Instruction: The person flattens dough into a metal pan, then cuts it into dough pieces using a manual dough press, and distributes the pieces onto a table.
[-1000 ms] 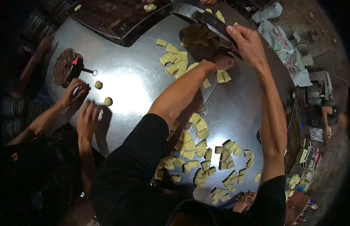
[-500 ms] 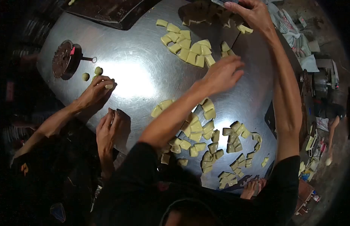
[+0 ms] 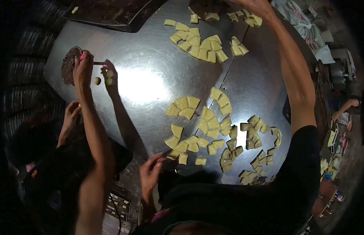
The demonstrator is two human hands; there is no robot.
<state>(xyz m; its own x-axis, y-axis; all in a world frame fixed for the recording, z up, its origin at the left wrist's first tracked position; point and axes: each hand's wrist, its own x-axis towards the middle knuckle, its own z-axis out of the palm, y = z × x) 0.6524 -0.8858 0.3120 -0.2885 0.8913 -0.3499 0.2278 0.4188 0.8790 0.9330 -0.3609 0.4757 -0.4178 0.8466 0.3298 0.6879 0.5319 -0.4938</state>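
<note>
My left hand is at the near table edge, its fingers slightly bent and apart, with nothing seen in them. Its fingertips come close to a cluster of flat pale-yellow dough pieces. My right hand reaches to the far side, its thumb pointing left; the frame's upper edge cuts off its fingers and what they grip. Below it lie small dough pieces and a larger curved group of dough pieces. More dough pieces spread in arcs and clusters over the near right of the metal table.
At left, a co-worker's hand touches a brown toothed wheel with a rod; their other hand is lower. Small dough balls lie beside it. A dark tray overlaps the far left corner. Bags lie beyond the right side.
My left hand has drawn back from the far dough pieces to the near edge. My right hand has moved up, partly out of view. The co-worker's hand has moved onto the brown wheel.
</note>
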